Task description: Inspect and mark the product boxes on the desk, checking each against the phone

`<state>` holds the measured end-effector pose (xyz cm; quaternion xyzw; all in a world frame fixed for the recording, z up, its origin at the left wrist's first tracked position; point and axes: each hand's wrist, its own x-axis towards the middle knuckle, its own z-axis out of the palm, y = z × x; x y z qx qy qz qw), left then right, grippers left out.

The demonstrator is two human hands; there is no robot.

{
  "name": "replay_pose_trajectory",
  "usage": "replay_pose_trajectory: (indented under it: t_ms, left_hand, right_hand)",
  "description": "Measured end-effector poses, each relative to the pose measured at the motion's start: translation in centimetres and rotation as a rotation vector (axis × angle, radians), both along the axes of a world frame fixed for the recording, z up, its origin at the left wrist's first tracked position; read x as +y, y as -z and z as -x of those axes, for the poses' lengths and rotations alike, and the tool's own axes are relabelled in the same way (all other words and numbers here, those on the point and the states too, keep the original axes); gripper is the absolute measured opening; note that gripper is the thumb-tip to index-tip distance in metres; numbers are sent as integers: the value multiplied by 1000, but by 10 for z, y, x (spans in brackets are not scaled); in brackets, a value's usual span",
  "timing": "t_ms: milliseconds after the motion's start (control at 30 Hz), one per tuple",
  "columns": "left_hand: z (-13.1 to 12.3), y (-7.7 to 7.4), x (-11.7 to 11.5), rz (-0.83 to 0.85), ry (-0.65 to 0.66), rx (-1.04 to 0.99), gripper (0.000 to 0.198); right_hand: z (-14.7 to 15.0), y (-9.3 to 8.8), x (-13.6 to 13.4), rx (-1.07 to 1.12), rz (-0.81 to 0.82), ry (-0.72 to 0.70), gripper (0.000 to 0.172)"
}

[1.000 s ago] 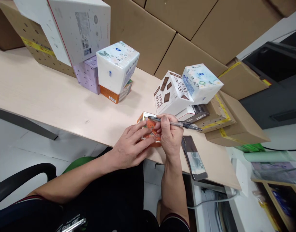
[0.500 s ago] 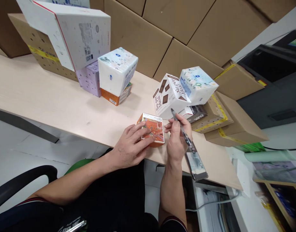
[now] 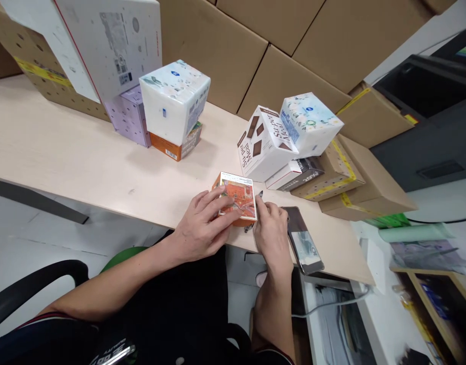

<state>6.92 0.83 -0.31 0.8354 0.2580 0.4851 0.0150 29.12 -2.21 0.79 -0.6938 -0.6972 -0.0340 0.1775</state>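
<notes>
My left hand (image 3: 206, 223) lies over the front left of a small orange box (image 3: 243, 188) with a picture on its top, holding it at the table edge. The fingers spread across the top, and the thumb is hidden. My right hand (image 3: 271, 230) is at the box's right side with its fingers curled down. A dark pen (image 3: 260, 194) shows above and below the fingertips, close along that side; its middle is hidden by the fingers. Right of this hand lies a phone (image 3: 305, 241) with a banknote-like print on it.
A white Super Meal box (image 3: 263, 147) and a tissue pack (image 3: 311, 121) stand behind, beside a flat dark-and-white box (image 3: 294, 175) and brown cartons (image 3: 365, 187). Another tissue pack (image 3: 172, 106) rests on an orange box (image 3: 172, 148) at left. Large cartons (image 3: 218, 56) line the back.
My right hand has lowered the pen from above the table to the box's right side. My left hand stays on the box. The view has shifted slightly.
</notes>
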Motion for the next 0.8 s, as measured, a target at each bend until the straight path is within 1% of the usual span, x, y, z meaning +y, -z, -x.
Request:
replay_pose_trajectory:
  t_ms: [67,100,133,200,267,300,333,400,433,500,600,667,733,800]
  left_hand:
    - [0,0,0,-4,-4,5,45]
    - [0,0,0,-10,-5,8,44]
    - [0,0,0,-17,-5,9,44]
    - [1,0,0,-25,-1,13,44]
    - [1,0,1,-24,-2,14,44]
    - [1,0,1,-22,-4,15,44]
    - [1,0,1,-23,-7,16,43]
    - [0,1,1,-27,-10,18,43]
    - [0,2,1,-29,-10,19,43]
    - [0,3,0,-33,-11,20,43]
    - [0,4,0,-28,-19,23,44]
    - [0,4,0,-30,-18,23,44]
    - [0,4,1,-36,-12,21,44]
    - [0,4,1,-41,-9,18,43]
  right_hand:
    - [-9,-4,-9,13,-37,25,52]
    - [-17,-7,-16,17,-58,64,52]
    - [-26,-10,-23,21,-75,126,56]
    - [-47,-15,-38,34,-52,295,74]
    - [-68,-19,-50,69,57,454,91]
    - [-76,-20,-54,98,123,492,94]
    - [-83,-20,-57,131,179,497,94]
    - [-90,-18,-58,180,227,458,89]
    - [-91,-17,-57,190,220,442,86]
    - [-88,-15,-56,185,176,453,85]
    - [-79,-14,-56,176,117,513,91]
    - [-73,-16,-60,223,72,548,94]
    - [-65,-19,-68,374,2,565,91]
    - [-56,-24,-77,633,-89,547,84]
